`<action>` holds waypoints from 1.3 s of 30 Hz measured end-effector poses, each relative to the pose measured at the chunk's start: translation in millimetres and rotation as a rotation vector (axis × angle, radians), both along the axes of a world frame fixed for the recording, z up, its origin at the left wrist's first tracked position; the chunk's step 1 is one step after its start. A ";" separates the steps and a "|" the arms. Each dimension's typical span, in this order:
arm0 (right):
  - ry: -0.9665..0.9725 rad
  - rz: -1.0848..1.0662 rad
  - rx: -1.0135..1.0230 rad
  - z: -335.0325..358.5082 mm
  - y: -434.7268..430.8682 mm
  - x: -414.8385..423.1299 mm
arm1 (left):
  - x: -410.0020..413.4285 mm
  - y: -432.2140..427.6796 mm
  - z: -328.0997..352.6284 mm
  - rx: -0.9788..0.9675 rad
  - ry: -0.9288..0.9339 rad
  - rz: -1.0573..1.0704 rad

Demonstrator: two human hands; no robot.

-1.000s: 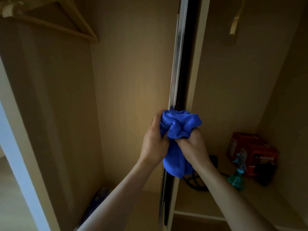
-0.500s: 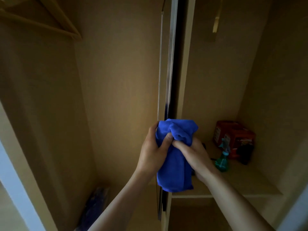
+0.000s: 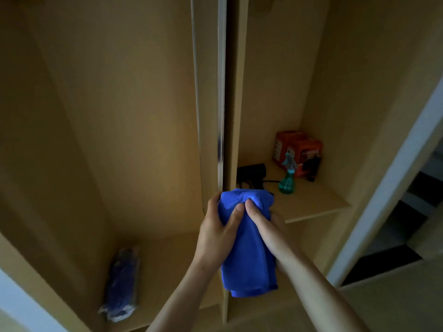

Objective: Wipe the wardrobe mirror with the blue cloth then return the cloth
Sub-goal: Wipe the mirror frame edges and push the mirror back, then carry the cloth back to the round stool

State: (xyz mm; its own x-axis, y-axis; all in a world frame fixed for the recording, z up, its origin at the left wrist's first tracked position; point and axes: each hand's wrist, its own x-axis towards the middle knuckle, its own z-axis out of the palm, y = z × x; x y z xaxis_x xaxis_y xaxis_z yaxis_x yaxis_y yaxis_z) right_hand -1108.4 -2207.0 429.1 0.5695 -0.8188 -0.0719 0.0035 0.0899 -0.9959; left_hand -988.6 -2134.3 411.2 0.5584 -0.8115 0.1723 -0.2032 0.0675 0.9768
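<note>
Blue cloth [image 3: 249, 248] lower than before, left hand [image 3: 215, 231] and right hand [image 3: 266, 226] grip clamped round it

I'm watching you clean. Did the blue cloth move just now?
Yes, downward. Earlier the blue cloth was well above the teal spray bottle; now its top is about level with the bottle's base.

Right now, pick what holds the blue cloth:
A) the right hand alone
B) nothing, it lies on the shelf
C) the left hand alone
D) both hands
D: the left hand and the right hand both grip the cloth, thumbs pressed into its bunched top.
</note>
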 end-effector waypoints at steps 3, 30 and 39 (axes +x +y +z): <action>0.021 -0.080 0.067 -18.6 11.7 -12.6 | -15.1 9.6 -16.8 0.030 0.069 -0.043; 0.107 -0.843 0.115 -88.0 125.6 -297.7 | -293.3 35.4 -83.7 0.298 0.143 -0.723; 0.019 -1.095 0.190 -97.7 199.1 -416.4 | -418.8 81.0 -85.5 0.308 0.079 -0.992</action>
